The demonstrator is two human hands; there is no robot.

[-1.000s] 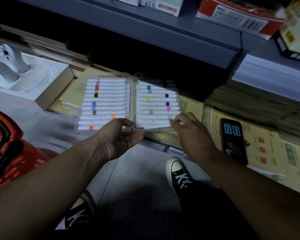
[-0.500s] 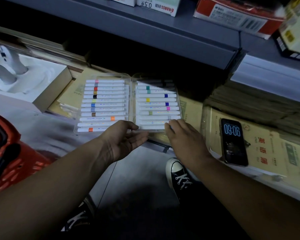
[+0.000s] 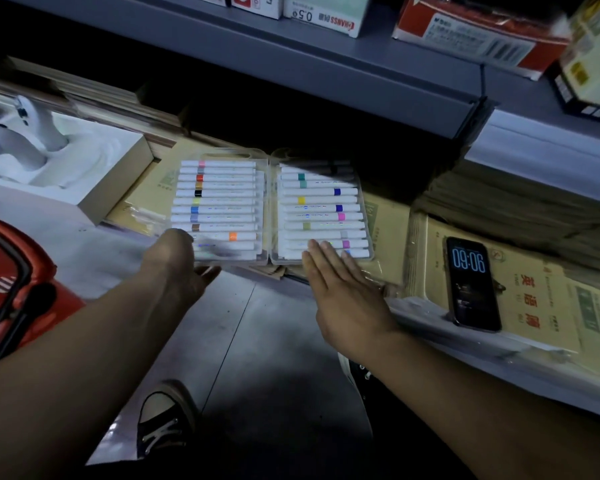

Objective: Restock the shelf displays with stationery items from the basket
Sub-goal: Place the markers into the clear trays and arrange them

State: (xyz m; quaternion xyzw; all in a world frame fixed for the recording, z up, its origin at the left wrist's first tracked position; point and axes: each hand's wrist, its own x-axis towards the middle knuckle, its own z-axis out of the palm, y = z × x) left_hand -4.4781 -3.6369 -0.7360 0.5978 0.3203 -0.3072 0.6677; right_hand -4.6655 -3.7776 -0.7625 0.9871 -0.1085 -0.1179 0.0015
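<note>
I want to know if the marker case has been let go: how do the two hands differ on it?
The left hand grips the marker case at the near edge of its left half, thumb on top and fingers beneath. The right hand lies flat with straight fingers, only its fingertips on the right half. The left hand is blurred, the right hand sharp. Both meet the case's near edge.

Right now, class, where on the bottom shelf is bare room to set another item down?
Free: the yellow pack between marker case and phone. Crowded: the narrow strip between foam-lined box and case, holding a small packet; paper stacks behind the phone.
</note>
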